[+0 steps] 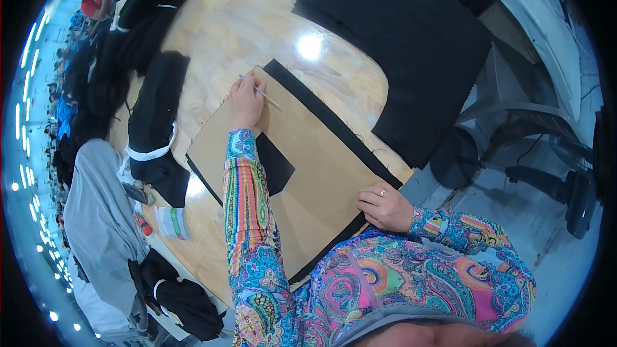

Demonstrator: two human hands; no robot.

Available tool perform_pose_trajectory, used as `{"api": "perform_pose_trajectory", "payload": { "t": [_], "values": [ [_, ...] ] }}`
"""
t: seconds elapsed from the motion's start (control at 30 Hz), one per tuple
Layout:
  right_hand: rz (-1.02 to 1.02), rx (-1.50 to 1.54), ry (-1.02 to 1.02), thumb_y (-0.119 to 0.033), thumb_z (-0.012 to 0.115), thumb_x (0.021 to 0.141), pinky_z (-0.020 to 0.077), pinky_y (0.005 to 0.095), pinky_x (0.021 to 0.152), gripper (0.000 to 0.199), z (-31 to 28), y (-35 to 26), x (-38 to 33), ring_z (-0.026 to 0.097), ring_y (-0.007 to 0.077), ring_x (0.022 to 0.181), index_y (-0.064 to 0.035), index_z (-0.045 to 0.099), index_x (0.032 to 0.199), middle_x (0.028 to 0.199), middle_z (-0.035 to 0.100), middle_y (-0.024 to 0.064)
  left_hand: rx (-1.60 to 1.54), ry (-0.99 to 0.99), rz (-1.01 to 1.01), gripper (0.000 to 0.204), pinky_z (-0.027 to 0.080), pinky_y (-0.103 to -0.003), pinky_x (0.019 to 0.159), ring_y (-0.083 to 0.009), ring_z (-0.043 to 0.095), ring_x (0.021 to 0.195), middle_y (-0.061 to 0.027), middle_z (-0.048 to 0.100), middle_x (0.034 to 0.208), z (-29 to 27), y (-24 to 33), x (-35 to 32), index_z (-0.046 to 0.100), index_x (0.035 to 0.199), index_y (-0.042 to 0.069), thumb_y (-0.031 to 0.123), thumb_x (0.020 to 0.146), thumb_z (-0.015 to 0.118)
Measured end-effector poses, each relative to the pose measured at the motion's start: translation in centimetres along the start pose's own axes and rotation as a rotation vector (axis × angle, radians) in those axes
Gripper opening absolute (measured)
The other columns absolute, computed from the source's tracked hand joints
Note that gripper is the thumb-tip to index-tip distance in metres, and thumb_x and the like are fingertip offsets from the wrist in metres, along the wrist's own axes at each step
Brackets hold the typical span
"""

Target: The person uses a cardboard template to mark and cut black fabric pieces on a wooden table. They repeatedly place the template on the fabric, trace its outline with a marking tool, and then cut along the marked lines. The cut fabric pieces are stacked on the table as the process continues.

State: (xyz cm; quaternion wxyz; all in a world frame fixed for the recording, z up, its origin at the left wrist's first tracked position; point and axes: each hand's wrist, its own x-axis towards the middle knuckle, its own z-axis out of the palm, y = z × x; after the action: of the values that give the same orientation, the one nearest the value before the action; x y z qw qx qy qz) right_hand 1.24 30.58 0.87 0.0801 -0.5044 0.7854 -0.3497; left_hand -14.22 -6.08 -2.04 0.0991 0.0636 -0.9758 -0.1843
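A large tan cardboard template (pixel 328 173) lies on black fabric (pixel 331 125), whose dark margin shows along its edges. A dark four-sided patch (pixel 276 164) shows in the template, partly behind my left sleeve. My left hand (pixel 247 101) is closed on a thin, pale pen (pixel 270 99) over the template's far left corner. At the near right corner my right hand (pixel 385 207), with a ring on one finger, rests on the template, its fingers laid along the edge and slightly bent.
A stack of black fabric panels (pixel 398 45) covers the table's (pixel 231 32) far right. Black bundles tied with white strips (pixel 154 122) lie on the left, near a grey cloth (pixel 103 205) and a small plastic packet (pixel 172 223). A black fan (pixel 572 186) stands at right.
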Motion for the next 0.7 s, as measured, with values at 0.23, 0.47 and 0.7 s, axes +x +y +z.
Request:
{"api": "perform_pose_trajectory", "payload": {
  "t": [0.23,0.47,0.7],
  "values": [
    [0.074,-0.139,-0.179,-0.018,0.065,0.073,0.0497,0.0334,0.07,0.043,-0.9,0.0,4.5,0.054,0.0265,0.083,-0.0048,0.055,0.112,0.129,0.043,0.0137,0.039,0.006,-0.011,0.035,0.034,-0.047,0.095,-0.0319,0.049,0.111,-0.0045,0.062,0.099,0.4,-0.6,-0.4,0.052,0.115,0.01,0.023,0.084,0.06],
    [0.066,-0.189,-0.303,-0.022,0.067,0.071,0.051,0.0318,0.069,0.052,-1.0,0.5,5.0,0.055,0.0255,0.089,-0.0052,0.053,0.119,0.135,0.039,0.0164,0.039,0.046,-0.001,0.031,0.034,-0.048,0.093,-0.0315,0.049,0.111,-0.0033,0.062,0.099,0.4,0.0,-0.3,0.052,0.11,0.011,0.025,0.083,0.06],
    [-0.145,-0.29,-0.282,-0.016,0.061,0.07,0.0502,0.0322,0.071,0.017,-1.4,2.1,7.9,0.054,0.0222,0.086,-0.0063,0.063,0.085,0.101,0.053,0.01,0.025,0.072,-0.014,0.024,0.035,-0.047,0.092,-0.031,0.051,0.108,-0.0037,0.062,0.099,0.1,0.5,-0.3,0.054,0.101,0.012,0.025,0.082,0.061]
  ]
}}
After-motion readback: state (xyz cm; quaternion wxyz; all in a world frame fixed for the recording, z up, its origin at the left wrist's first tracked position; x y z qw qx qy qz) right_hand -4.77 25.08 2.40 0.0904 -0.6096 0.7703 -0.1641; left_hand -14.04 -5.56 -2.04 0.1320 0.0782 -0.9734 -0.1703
